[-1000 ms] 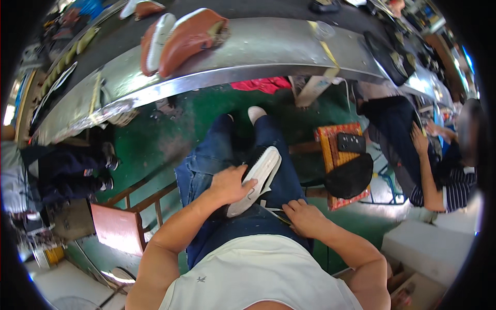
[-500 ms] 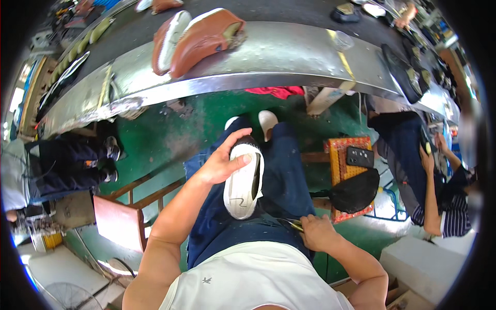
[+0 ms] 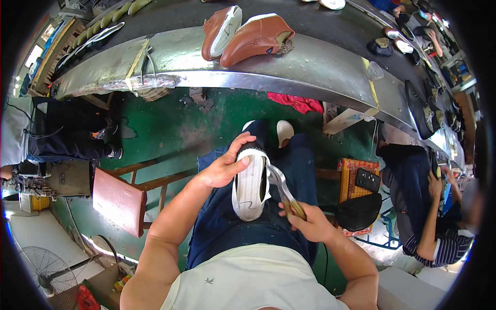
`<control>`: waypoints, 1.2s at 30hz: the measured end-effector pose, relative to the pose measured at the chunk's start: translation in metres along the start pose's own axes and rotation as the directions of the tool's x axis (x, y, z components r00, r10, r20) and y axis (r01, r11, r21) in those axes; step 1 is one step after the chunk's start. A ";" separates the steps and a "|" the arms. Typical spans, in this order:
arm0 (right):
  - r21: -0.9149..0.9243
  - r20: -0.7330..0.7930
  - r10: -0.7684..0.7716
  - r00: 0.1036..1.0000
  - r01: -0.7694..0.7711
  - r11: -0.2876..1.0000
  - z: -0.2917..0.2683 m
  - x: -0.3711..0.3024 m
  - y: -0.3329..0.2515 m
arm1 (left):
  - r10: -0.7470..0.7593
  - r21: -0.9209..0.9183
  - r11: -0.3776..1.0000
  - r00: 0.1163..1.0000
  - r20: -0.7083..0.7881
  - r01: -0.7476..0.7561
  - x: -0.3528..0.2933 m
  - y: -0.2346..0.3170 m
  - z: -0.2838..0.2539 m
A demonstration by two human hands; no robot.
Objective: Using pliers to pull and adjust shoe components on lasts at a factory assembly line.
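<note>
While the left hand (image 3: 223,169) clasps one white-soled shoe (image 3: 249,183) above the lap, sole up, long axis twelve-to-six, toe end unclear, the right hand (image 3: 308,222) grips one metal-headed tool (image 3: 279,185) at its two-o'clock edge. Two brown shoes (image 3: 253,45) lie at twelve; one clear cup (image 3: 374,71), contents indistinct, between one and two.

The edge of the counter (image 3: 181,59) is of metal, glossy and slightly uneven. The brown shoes (image 3: 253,44) look like smooth, shiny leather. The white sole (image 3: 250,181) is matt and finely ridged. The tool (image 3: 283,190) has a bright metal head. The trousers (image 3: 305,178) are of matt cloth.
</note>
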State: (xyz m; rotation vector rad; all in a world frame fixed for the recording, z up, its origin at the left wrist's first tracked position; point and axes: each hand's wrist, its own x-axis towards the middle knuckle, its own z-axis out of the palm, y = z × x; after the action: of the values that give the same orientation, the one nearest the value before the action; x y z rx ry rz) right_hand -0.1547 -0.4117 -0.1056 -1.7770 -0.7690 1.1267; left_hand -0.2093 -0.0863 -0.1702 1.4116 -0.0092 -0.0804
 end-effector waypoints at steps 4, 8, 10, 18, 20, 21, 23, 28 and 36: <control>0.457 0.021 0.104 0.994 -0.102 0.884 0.015 0.020 -0.001 | 0.022 0.089 0.996 1.000 -0.007 -0.022 0.004 -0.003 0.001; 0.607 0.105 0.165 0.981 -0.194 0.770 -0.003 0.033 -0.015 | 0.044 0.125 0.991 0.999 -0.001 -0.044 0.010 -0.004 0.006; 0.779 0.216 0.195 0.957 -0.290 0.556 -0.004 0.035 -0.018 | 0.012 0.062 0.998 1.000 -0.008 -0.011 0.014 -0.006 0.005; -0.228 -0.053 0.029 0.998 -0.040 0.973 -0.029 0.043 -0.032 | -0.019 0.174 0.985 0.997 0.071 0.007 0.025 -0.013 0.006; 0.274 0.130 0.176 0.976 -0.206 0.940 -0.040 0.052 -0.029 | -0.105 0.136 0.987 0.989 0.106 0.090 0.029 -0.010 0.007; 0.697 0.205 0.233 0.951 -0.308 0.648 -0.040 0.056 -0.022 | -0.103 0.132 0.987 0.989 0.106 0.088 0.030 -0.008 0.006; 0.759 0.172 0.197 0.965 -0.257 0.599 -0.021 0.065 -0.012 | -0.224 0.054 0.974 0.971 0.084 0.220 0.033 0.002 0.004; 0.430 0.069 0.140 0.988 -0.156 0.889 -0.026 0.054 -0.013 | -0.077 0.046 0.996 0.997 0.006 0.076 0.027 -0.025 0.005; -0.575 0.009 0.112 0.994 -0.087 0.813 -0.068 0.070 -0.072 | -0.092 0.296 0.953 0.991 0.094 0.060 0.035 -0.015 0.003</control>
State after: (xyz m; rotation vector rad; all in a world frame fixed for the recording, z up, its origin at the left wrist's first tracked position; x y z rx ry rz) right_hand -0.0684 -0.3459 -0.0529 -2.3231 -1.1435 1.0677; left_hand -0.1756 -0.0939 -0.1859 1.7028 -0.0576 -0.2265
